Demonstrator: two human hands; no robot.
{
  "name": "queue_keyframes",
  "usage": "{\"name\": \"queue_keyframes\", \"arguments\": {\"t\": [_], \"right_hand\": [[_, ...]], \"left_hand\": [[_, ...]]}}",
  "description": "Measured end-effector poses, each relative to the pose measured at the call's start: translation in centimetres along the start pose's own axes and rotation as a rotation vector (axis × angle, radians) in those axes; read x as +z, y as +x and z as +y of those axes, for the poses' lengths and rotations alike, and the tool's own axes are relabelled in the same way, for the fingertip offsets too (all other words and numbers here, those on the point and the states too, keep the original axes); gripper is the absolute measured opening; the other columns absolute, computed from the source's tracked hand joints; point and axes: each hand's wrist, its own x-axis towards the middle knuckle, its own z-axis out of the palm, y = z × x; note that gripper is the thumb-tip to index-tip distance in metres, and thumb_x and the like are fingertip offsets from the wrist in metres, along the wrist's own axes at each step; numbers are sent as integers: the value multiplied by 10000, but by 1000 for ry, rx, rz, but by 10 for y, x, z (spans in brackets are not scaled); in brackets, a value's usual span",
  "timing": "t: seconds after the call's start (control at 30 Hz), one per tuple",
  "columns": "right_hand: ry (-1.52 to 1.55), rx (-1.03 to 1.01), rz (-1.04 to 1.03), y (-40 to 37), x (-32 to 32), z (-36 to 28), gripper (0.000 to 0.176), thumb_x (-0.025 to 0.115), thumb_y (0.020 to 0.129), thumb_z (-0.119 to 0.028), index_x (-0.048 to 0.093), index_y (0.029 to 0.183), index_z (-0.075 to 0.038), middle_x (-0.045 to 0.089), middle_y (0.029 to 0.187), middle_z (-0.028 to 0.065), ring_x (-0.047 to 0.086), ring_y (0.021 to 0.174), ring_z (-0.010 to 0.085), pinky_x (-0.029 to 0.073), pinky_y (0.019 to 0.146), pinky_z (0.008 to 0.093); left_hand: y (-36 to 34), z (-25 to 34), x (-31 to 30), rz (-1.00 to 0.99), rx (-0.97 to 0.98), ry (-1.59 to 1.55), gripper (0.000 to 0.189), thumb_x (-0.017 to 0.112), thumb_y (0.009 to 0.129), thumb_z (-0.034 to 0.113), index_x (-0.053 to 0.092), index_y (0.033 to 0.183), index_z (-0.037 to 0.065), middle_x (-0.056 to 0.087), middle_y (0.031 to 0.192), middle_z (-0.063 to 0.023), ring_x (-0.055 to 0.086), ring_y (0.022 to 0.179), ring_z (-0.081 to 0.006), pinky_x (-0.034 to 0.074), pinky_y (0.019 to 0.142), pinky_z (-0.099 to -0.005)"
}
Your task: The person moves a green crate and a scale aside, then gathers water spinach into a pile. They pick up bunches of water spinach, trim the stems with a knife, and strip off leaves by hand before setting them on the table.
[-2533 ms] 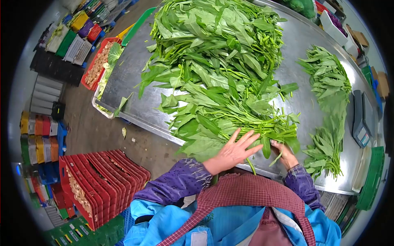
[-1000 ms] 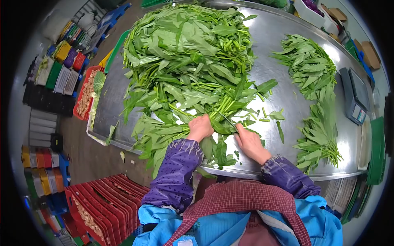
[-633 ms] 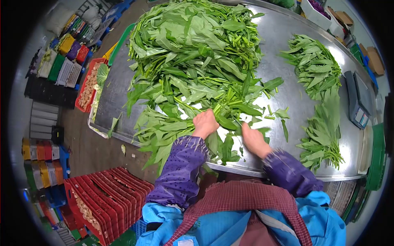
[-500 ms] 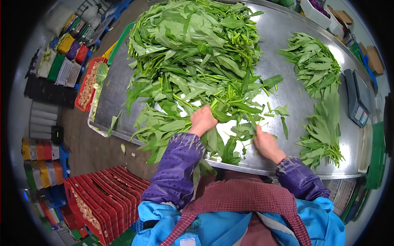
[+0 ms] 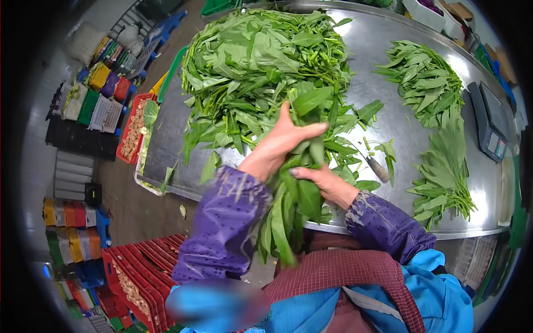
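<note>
Both of my hands are on a bunch of leafy greens (image 5: 300,191), which looks like water spinach, at the front of the metal table (image 5: 383,125). My left hand (image 5: 272,147) is around the upper part, thumb and a finger showing and the other fingers hidden by leaves. Lower down, my right hand (image 5: 328,184) grips the bunch from the right. Its long leaves hang past the table's front edge. Just right of my right hand lies a knife (image 5: 378,168) with a pale handle, among cut stems and loose leaves.
A large heap of greens (image 5: 255,61) covers the back left of the table. Two bunches, one farther back (image 5: 425,83) and one nearer (image 5: 444,183), lie at the right beside a scale (image 5: 491,119). Red crates (image 5: 144,277) stand on the floor at lower left.
My left hand has lifted the bunch, turning it upright and bringing it toward me. My right hand has moved left onto it. The knife now lies visible on the table.
</note>
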Motion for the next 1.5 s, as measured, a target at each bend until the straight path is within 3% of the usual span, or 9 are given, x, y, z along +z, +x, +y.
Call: {"name": "queue_keyframes", "arguments": {"t": [0.2, 0.33, 0.43, 0.63, 0.9, 1.03, 1.13, 1.2, 1.5], "right_hand": [[604, 419, -22, -23, -32, -6, 561, 683, 750, -320, 483, 1187, -31, 575, 1116, 113, 579, 982, 210, 467, 881, 353], [596, 356, -1, -24, -21, 2, 641, 689, 742, -364, 444, 1218, -12, 556, 1147, 113, 570, 990, 195, 457, 886, 340], [153, -61, 354, -6, -17, 40, 704, 748, 706, -326, 402, 1229, -8, 548, 1103, 117, 534, 995, 181, 441, 880, 307], [338, -39, 398, -14, -3, 37, 706, 722, 736, -337, 355, 1249, -19, 506, 1103, 106, 521, 979, 185, 461, 832, 315], [-174, -203, 414, -21, -5, 22, 734, 619, 783, -497, 377, 1243, 22, 504, 1143, 156, 478, 1051, 223, 390, 889, 330], [-428, -55, 232, -39, -35, 21, 641, 605, 816, -419, 398, 1215, 39, 562, 1091, 173, 562, 940, 221, 439, 823, 323], [-802, 227, -144, -65, -50, 57, 457, 626, 795, -357, 486, 1065, -15, 649, 817, 114, 622, 793, 233, 480, 697, 333], [-872, 117, -385, -76, -44, 66, 420, 642, 761, -331, 497, 1008, -24, 642, 747, 120, 625, 742, 279, 486, 648, 369], [-1223, 139, 0, -63, -75, 62, 434, 632, 744, -270, 470, 1080, -49, 628, 740, 123, 612, 727, 310, 469, 599, 420]], "left_hand": [[-40, -42, -85, 84, -456, 276, 910, 586, 799, 489, 84, 1403, 28, 213, 1415, -205, 287, 1276, -303, 254, 1042, -386], [-85, -56, -50, -200, -597, -306, 633, 407, 915, 443, 203, 1389, 77, 339, 1379, -91, 406, 1206, -221, 322, 1022, -371], [-100, -84, -25, -246, -495, -165, 661, 464, 902, 404, 145, 1406, 118, 287, 1399, -97, 337, 1251, -223, 287, 1045, -367], [-96, -101, 14, -178, -315, -136, 1033, 735, 706, 131, -35, 1394, 118, 265, 1357, -124, 310, 1250, -247, 291, 1035, -361], [-108, -84, 40, -71, -222, -215, 842, 732, 694, 76, 189, 1337, 56, 384, 1270, -113, 409, 1174, -221, 358, 990, -341], [-101, -87, -19, 143, -33, 426, 738, 751, 651, 125, 331, 1244, -2, 554, 1076, -136, 554, 1008, -243, 454, 881, -347], [-103, -100, -83, 183, -105, 1643, 871, 623, 622, 53, 195, 1380, 39, 613, 713, -187, 602, 663, -351, 458, 562, -445], [-117, -56, -70, 190, -167, 1588, 882, 605, 599, 20, 234, 1387, 159, 608, 669, -136, 587, 585, -336, 439, 516, -450], [-137, -45, -91, 83, -193, 1651, 863, 633, 597, 58, 299, 1361, 279, 606, 666, -146, 600, 612, -334, 464, 553, -429]]}}
